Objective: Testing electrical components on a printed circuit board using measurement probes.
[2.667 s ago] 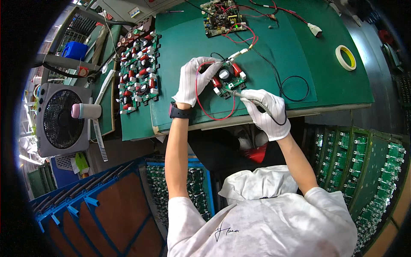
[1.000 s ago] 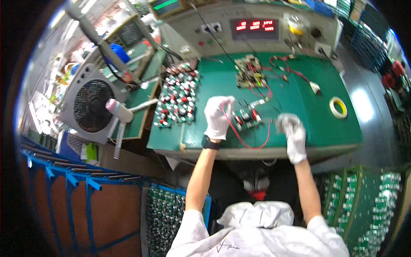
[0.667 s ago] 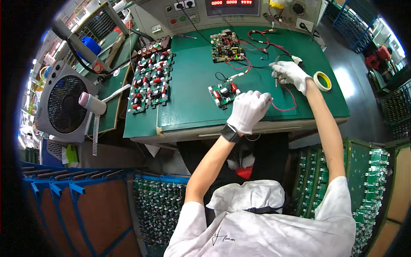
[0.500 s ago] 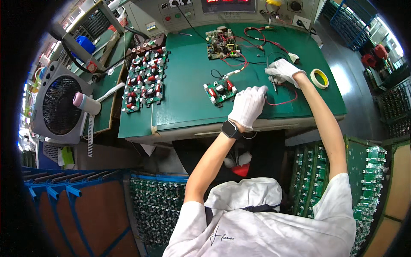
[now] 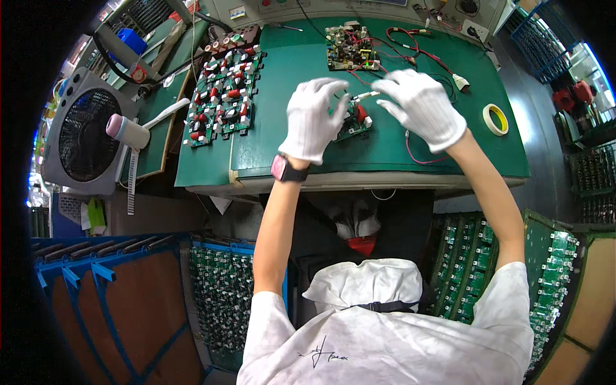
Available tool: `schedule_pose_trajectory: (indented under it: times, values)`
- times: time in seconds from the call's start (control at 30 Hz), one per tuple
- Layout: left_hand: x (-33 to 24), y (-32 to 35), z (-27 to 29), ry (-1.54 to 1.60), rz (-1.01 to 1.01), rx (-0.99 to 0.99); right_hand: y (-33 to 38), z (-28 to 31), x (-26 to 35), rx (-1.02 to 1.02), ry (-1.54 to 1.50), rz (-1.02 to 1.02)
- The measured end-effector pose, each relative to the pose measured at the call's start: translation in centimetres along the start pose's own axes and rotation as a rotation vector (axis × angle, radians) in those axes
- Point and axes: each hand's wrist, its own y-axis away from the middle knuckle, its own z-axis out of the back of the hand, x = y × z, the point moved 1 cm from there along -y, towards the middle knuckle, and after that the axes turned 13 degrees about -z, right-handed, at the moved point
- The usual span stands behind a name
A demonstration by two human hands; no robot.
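Observation:
My left hand (image 5: 313, 122), in a white glove, is over the left side of a small green circuit board (image 5: 353, 131) with red and black parts. Its thumb and fingers are apart, and they hide much of the board. From the right, my gloved right hand (image 5: 422, 108) hovers with spread fingers. Its fingertips are close to a white connector (image 5: 367, 95) at the board's far edge; I cannot tell whether they touch. A thin pink wire (image 5: 420, 159) runs out from under the right hand onto the green mat.
A larger wired circuit board (image 5: 351, 48) lies farther back. Rows of circuit boards (image 5: 224, 99) stand at the left. A tape roll (image 5: 495, 120) and a white plug (image 5: 461, 83) are at the right. Beyond the left table edge stands a fan (image 5: 90, 141).
My left hand has moved left, over the small board. My right hand has let go of the thin probe and come left toward the connector, its fingers spreading. The view has shifted slightly.

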Motion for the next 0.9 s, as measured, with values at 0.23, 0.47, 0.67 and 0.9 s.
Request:
schedule_pose_trajectory:
  times: [0.23,0.47,0.67,0.9]
  values:
    - [2.6,-2.1,-3.1,0.064,-0.052,0.371,-2.3,-6.1,-1.7,0.047,0.017,0.132]
    - [2.3,-1.8,-4.0,0.043,-0.112,0.377,-2.1,-6.2,-2.5,0.07,-0.126,0.111]
    - [1.4,-1.6,-4.0,-0.01,-0.049,0.362,-1.4,-6.1,-2.3,0.006,-0.119,0.107]
    - [0.7,-1.2,-4.1,0.027,-0.024,0.363,-1.2,-6.0,-2.9,0.155,-0.212,0.059]
